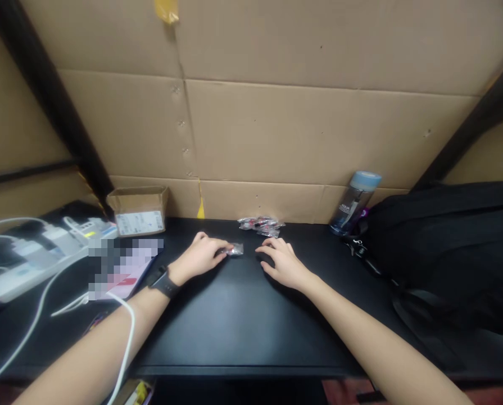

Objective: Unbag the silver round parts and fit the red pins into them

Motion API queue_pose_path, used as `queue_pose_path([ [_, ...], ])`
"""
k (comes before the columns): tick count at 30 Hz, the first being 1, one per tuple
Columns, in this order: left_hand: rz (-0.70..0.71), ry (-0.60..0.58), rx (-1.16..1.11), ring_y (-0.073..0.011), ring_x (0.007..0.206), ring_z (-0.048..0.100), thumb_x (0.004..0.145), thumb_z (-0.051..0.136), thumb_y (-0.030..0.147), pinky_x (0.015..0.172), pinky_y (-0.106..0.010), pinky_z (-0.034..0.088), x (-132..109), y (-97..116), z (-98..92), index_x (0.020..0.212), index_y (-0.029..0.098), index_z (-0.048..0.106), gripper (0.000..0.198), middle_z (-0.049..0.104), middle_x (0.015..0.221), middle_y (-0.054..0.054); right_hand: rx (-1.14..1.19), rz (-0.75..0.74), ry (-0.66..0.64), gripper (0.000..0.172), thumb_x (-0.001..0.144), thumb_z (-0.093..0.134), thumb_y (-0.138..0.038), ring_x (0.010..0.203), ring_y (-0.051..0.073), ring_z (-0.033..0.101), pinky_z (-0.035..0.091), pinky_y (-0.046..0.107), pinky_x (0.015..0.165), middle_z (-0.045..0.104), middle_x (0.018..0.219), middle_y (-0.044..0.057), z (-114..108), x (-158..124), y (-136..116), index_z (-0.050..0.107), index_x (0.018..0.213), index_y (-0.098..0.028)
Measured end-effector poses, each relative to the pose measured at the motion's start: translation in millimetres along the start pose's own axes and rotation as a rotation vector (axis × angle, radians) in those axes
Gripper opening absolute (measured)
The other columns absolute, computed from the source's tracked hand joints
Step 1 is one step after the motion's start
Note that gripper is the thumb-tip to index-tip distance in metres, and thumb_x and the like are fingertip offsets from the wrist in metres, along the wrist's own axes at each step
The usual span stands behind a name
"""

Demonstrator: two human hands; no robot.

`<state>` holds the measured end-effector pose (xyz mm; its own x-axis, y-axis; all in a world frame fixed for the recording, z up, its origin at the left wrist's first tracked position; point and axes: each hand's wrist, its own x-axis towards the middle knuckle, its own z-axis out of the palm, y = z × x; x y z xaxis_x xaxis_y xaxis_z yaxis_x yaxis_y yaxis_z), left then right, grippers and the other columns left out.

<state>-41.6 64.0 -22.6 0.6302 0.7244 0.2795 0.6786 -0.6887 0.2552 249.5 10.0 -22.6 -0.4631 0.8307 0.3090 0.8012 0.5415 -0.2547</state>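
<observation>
On the black table (pixel 217 326), my left hand (pixel 203 256) has its thumb and fingers closed on one end of a small clear plastic packet (pixel 236 250). Something red shows inside the packet; its kind is too small to make out. My right hand (pixel 285 263) rests a short way to the right, fingers curved and apart, with nothing visible in it. Just beyond both hands lies a small pile of similar clear packets (pixel 259 225) with red and dark bits in them. A dark watch (pixel 163 281) is on my left wrist.
A cardboard box (pixel 138 211) stands at the back left. Beside it are a white power strip (pixel 36 261) with plugs and loose white cables (pixel 130 332). At the right are a clear bottle with a blue lid (pixel 356 202) and a black backpack (pixel 449 253). Cardboard walls (pixel 276 135) enclose the back.
</observation>
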Motion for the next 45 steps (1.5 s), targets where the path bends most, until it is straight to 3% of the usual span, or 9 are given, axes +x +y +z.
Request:
queue_pose_path([
  [3, -0.105, 0.058, 0.114, -0.0295, 0.14, 0.052, 0.105, 0.039, 0.027, 0.114, -0.058, 0.025, 11.4, -21.0, 7.9, 0.135, 0.034, 0.065, 0.04, 0.062, 0.148, -0.009, 0.007, 0.012, 0.016, 0.034, 0.095, 0.062, -0.023, 0.12, 0.029, 0.051, 0.043, 0.05, 0.102, 0.058, 0.131, 0.012, -3.5, -1.3, 5.8, 0.066, 0.129, -0.024],
  [6, -0.179, 0.03, 0.133, -0.0334, 0.156, 0.029, 0.104, 0.038, 0.03, 0.116, -0.066, 0.023, 16.4, -29.0, 16.5, 0.164, 0.029, 0.026, 0.061, 0.031, 0.169, -0.016, 0.067, -0.016, -0.017, 0.039, 0.094, 0.061, -0.02, 0.121, 0.028, 0.051, 0.044, 0.048, 0.104, 0.057, 0.131, 0.012, -2.8, -3.3, 11.6, 0.064, 0.133, -0.024],
  [8, -0.181, 0.025, 0.081, -0.0335, 0.157, 0.026, 0.104, 0.039, 0.034, 0.118, -0.066, 0.023, 15.5, -28.0, 18.6, 0.167, 0.025, 0.014, 0.068, 0.026, 0.17, -0.019, 0.106, -0.026, -0.033, 0.042, 0.093, 0.062, -0.019, 0.122, 0.027, 0.053, 0.045, 0.047, 0.107, 0.057, 0.131, 0.012, -1.7, -3.8, 14.2, 0.063, 0.134, -0.023],
  [13, -0.136, 0.043, 0.034, -0.0302, 0.154, 0.034, 0.1, 0.046, 0.033, 0.12, -0.058, 0.031, -0.2, -4.8, 0.4, 0.16, 0.024, 0.036, 0.061, 0.038, 0.166, -0.014, 0.141, -0.001, -0.062, 0.039, 0.091, 0.062, -0.019, 0.122, 0.026, 0.061, 0.047, 0.042, 0.11, 0.061, 0.131, 0.012, -14.2, -6.7, 6.2, 0.067, 0.129, -0.02],
  [17, -0.032, -0.195, -0.053, -0.0279, 0.136, 0.058, 0.088, 0.06, 0.032, 0.118, -0.042, 0.042, -41.0, 31.2, -19.3, 0.144, 0.024, 0.06, 0.057, 0.061, 0.148, -0.012, 0.137, 0.02, -0.097, 0.036, 0.092, 0.06, -0.023, 0.126, 0.026, 0.064, 0.047, 0.038, 0.112, 0.065, 0.136, 0.011, -32.5, -38.4, -20.3, 0.072, 0.126, -0.023],
  [19, -0.056, -0.25, -0.071, -0.031, 0.145, 0.049, 0.081, 0.067, 0.033, 0.121, -0.044, 0.039, -68.2, 50.2, -20.1, 0.145, 0.032, 0.06, 0.065, 0.053, 0.157, -0.007, 0.128, 0.092, -0.135, 0.044, 0.092, 0.062, -0.032, 0.138, 0.028, 0.057, 0.045, 0.039, 0.116, 0.058, 0.151, 0.008, -33.9, -65.1, -34.0, 0.068, 0.136, -0.029],
  [22, -0.222, -0.274, -0.083, -0.0329, 0.155, 0.032, 0.088, 0.059, 0.036, 0.125, -0.053, 0.031, -99.1, 75.2, -9.9, 0.153, 0.041, 0.05, 0.065, 0.037, 0.166, 0.002, 0.04, 0.333, -0.147, 0.055, 0.093, 0.058, -0.051, 0.151, 0.035, 0.041, 0.033, 0.049, 0.125, 0.047, 0.161, 0.005, -24.5, -100.5, -46.5, 0.062, 0.145, -0.032],
  [27, -0.407, -0.227, 0.008, -0.0322, 0.158, 0.025, 0.095, 0.047, 0.036, 0.127, -0.059, 0.022, -108.3, 101.3, 6.8, 0.155, 0.041, 0.046, 0.061, 0.03, 0.167, 0.004, -0.033, 0.454, -0.17, 0.06, 0.097, 0.045, -0.06, 0.157, 0.035, 0.024, 0.023, 0.057, 0.128, 0.031, 0.166, -0.008, -6.2, -118.2, -51.4, 0.043, 0.155, -0.044],
  [45, -0.305, -0.033, -0.05, -0.0323, 0.157, 0.029, 0.103, 0.042, 0.05, 0.128, -0.059, 0.021, -124.5, 96.1, 17.4, 0.154, 0.043, 0.047, 0.052, 0.036, 0.167, 0.002, -0.098, 0.418, -0.141, 0.061, 0.099, 0.038, -0.067, 0.158, 0.032, 0.022, 0.022, 0.056, 0.129, 0.027, 0.167, -0.009, 2.5, -119.6, -44.3, 0.041, 0.156, -0.045],
])
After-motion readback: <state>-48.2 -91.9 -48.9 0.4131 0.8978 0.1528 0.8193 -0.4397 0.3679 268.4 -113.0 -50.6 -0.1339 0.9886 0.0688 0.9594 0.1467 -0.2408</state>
